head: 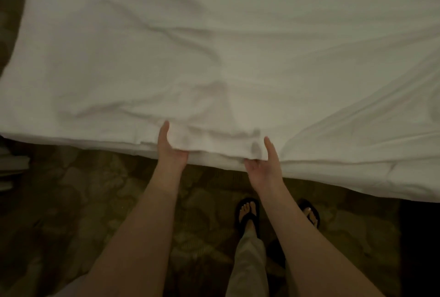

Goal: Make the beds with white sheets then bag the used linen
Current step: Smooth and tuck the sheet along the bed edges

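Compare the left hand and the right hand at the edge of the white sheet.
The left hand sits farther up the frame, its thumb reaching higher onto the white sheet; the right hand sits lower, nearer the feet. The left hand's fingers are hidden under the sheet's edge, while some of the right hand's curled fingers show below it. Both grip the near edge, thumb on top, palms facing each other.

White sheet (214,46), wrinkled, spread across the bed and covering its whole visible top. Near edge bunched into thick folds, hanging just over the bed's side, above patterned carpet (95,201).
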Action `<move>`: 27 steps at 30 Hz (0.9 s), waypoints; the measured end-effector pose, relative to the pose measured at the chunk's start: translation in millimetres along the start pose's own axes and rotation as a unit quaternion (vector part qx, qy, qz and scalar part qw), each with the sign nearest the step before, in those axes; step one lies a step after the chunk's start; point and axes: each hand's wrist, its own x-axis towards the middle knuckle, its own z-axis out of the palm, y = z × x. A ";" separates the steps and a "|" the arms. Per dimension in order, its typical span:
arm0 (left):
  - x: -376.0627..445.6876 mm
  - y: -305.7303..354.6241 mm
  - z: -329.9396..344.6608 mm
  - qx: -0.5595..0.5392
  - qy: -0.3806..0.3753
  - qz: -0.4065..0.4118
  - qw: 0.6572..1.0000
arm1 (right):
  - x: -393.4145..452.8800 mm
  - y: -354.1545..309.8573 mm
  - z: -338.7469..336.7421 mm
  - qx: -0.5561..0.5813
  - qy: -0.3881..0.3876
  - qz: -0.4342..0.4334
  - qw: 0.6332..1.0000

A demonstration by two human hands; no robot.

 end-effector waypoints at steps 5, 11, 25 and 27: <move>10.4 15.8 -5.4 0.001 0.044 0.055 0.997 | -0.8 -2.5 21.2 0.034 0.027 -0.067 0.997; 13.2 16.5 -42.1 0.076 0.075 0.048 0.993 | 4.9 9.5 -15.8 -0.014 0.074 -0.066 0.995; 23.8 41.1 -61.0 -0.010 0.097 0.061 0.993 | 11.9 -3.6 22.4 -0.087 0.035 -0.011 0.996; 24.8 35.6 -51.3 -0.039 0.093 0.041 0.994 | 14.2 -4.2 24.5 -0.043 0.056 -0.028 0.997</move>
